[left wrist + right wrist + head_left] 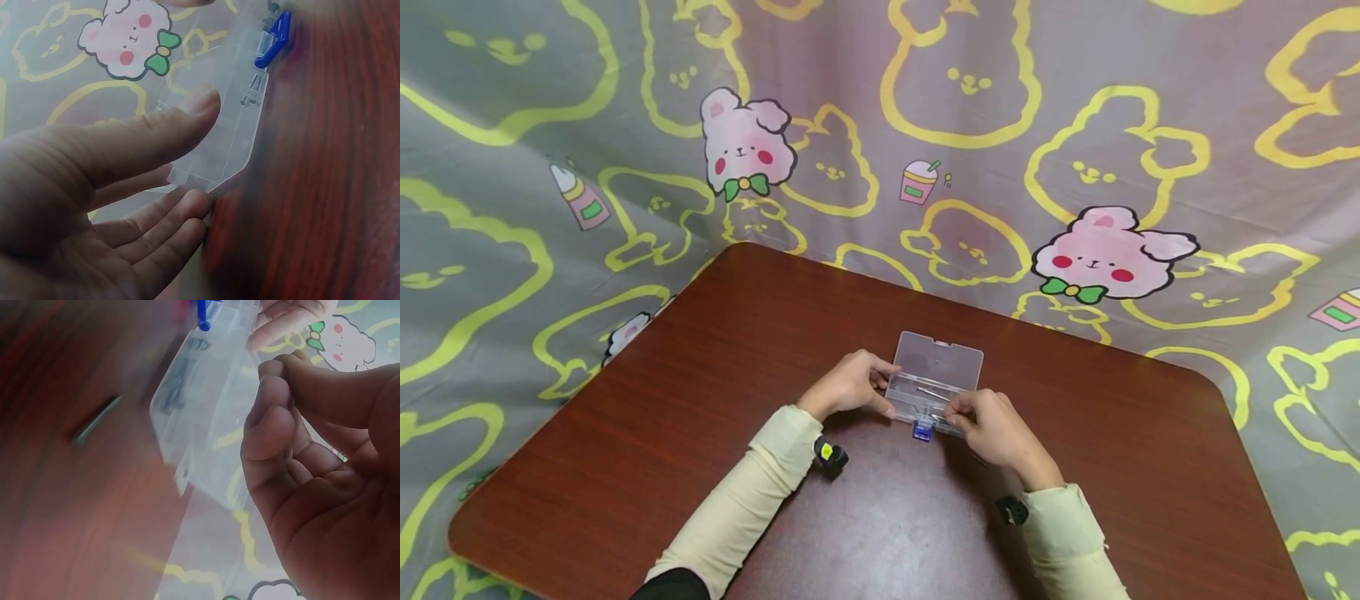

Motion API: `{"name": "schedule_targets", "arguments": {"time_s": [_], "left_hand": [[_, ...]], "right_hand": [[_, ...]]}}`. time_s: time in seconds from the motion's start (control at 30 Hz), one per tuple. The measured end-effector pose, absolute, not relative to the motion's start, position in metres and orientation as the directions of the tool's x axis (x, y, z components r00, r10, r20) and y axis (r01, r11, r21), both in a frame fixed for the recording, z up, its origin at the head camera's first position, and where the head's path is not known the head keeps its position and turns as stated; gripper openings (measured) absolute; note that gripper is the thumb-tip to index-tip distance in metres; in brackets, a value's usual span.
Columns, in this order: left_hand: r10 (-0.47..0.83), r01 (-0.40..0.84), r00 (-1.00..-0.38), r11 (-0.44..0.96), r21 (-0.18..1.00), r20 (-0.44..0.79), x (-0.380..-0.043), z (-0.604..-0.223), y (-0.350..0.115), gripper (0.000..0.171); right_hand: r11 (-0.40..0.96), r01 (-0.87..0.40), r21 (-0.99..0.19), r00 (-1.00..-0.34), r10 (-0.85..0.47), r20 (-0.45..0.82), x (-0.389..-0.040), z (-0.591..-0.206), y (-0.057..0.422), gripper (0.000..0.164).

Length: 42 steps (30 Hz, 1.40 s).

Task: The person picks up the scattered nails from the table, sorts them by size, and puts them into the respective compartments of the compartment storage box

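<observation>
A clear plastic box stands on the table with its lid raised at the back and a blue latch at its front. Small nail-like metal pieces show inside in the left wrist view. My left hand holds the box's left end, thumb at the front and a finger at the back. Over the right part, my right hand pinches thumb and forefinger together. In the head view a thin metal rod runs to those fingertips; the contact itself is hidden.
Near the box, a thin metal piece lies on the brown table in the right wrist view. A grey curtain with yellow outlines and pink rabbit faces hangs behind and beside the table. Dark camera bands sit at both wrists.
</observation>
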<state>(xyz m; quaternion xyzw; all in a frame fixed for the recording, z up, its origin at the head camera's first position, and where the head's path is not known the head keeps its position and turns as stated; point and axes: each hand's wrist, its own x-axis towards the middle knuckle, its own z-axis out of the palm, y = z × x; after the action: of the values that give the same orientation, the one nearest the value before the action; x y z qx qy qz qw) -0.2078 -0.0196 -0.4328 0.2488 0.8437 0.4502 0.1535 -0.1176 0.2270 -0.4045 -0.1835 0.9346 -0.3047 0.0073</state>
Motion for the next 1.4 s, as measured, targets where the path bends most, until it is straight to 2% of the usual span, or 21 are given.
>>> {"name": "schedule_targets", "arguments": {"time_s": [0.47,0.67,1.2,1.4], "left_hand": [[0.560,0.281,-0.828,0.477,0.833,-0.041,-0.207,-0.436,-0.021,0.071],[0.562,0.275,-0.826,0.475,0.836,-0.047,-0.207,-0.436,-0.020,0.072],[0.542,0.251,-0.838,0.491,0.834,-0.067,-0.207,-0.433,-0.019,0.073],[0.550,0.254,-0.832,0.487,0.836,-0.068,-0.206,-0.431,-0.018,0.072]], "right_hand": [[0.769,-0.329,-0.548,-0.936,-0.340,0.085,-0.095,-0.412,0.253,0.011],[0.779,-0.333,-0.532,-0.936,-0.341,0.086,-0.090,-0.415,0.260,0.014],[0.817,-0.241,-0.524,-0.953,-0.302,-0.033,-0.082,-0.417,0.266,0.018],[0.830,-0.244,-0.502,-0.953,-0.301,-0.035,-0.080,-0.420,0.267,0.018]]}}
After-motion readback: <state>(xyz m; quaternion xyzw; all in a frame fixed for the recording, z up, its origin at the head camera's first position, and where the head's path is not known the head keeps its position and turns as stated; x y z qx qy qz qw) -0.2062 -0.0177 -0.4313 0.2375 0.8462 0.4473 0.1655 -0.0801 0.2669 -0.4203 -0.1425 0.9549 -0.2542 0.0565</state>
